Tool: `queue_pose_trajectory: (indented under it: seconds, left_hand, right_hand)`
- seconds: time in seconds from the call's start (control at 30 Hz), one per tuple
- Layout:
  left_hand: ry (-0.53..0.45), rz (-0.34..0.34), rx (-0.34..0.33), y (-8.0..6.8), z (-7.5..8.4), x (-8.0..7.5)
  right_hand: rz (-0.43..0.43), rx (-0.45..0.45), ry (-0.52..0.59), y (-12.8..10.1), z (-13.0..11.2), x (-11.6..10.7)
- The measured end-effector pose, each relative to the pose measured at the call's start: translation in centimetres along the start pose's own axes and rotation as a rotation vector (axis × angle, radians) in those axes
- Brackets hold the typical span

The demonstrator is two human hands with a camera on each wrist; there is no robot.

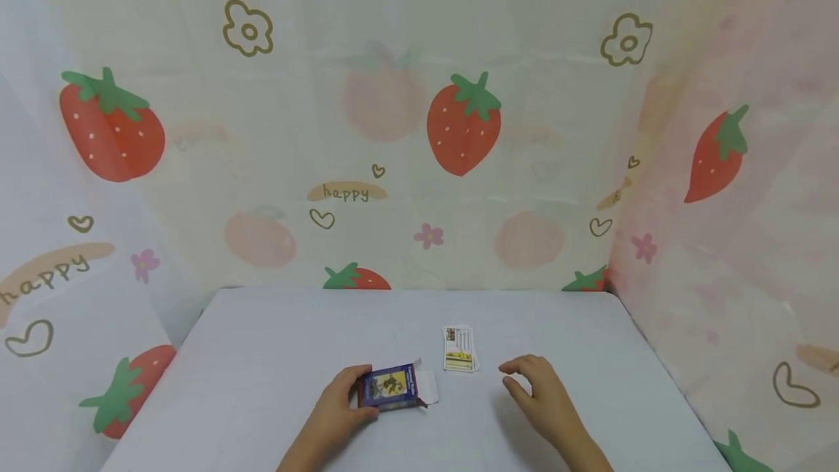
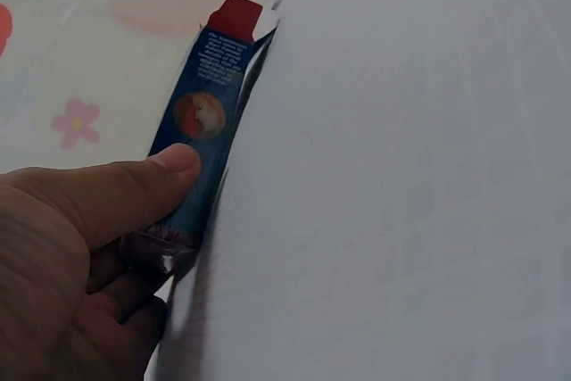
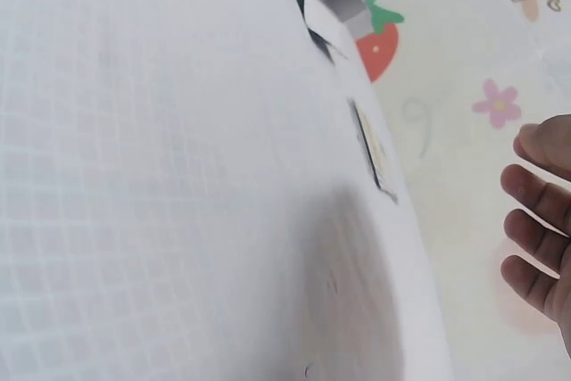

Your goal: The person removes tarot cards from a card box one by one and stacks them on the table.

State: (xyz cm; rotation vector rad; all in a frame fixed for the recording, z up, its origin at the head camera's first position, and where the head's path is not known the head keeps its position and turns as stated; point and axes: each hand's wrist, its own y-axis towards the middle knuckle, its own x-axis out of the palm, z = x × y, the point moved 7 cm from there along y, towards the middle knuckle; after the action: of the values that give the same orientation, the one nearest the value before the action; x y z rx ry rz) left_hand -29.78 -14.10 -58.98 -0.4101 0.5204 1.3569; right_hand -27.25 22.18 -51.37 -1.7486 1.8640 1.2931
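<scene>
Gripping card box (image 1: 391,387): left hand (image 1: 337,406) fingers; right hand (image 1: 544,395) relaxed, near cards (image 1: 459,349).

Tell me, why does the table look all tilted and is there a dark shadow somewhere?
Head view: even, soft light, the table level, faint shadow beneath the right hand. Left wrist view: dim, the camera turned so the table runs upright beside the blue card box in the left hand. Right wrist view: also turned, with a soft grey shadow on the table near the small stack of cards.
</scene>
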Motion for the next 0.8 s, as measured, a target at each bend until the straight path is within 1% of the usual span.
queue_pose_trajectory:
  seconds: [0.17,0.33,0.47,0.63,0.8]
  left_hand:
    - [0.033,-0.037,-0.007,0.6,0.1,-0.3]
    - [0.062,-0.061,0.007,1.3,0.4,-0.5]
    - [0.098,-0.073,0.013,1.5,0.4,-0.8]
    - [0.153,-0.065,0.03,1.3,0.3,-1.8]
    - [0.171,-0.045,0.033,0.3,0.5,-3.1]
  right_hand:
    - [-0.012,0.012,-0.013,-0.2,0.6,-0.3]
    - [-0.01,0.01,-0.024,-0.6,1.3,-0.6]
    - [-0.025,0.001,-0.015,-1.1,2.0,-0.7]
    - [-0.05,-0.022,-0.022,-1.7,2.7,-1.1]
    - [-0.045,-0.068,-0.088,-2.1,2.6,-1.8]
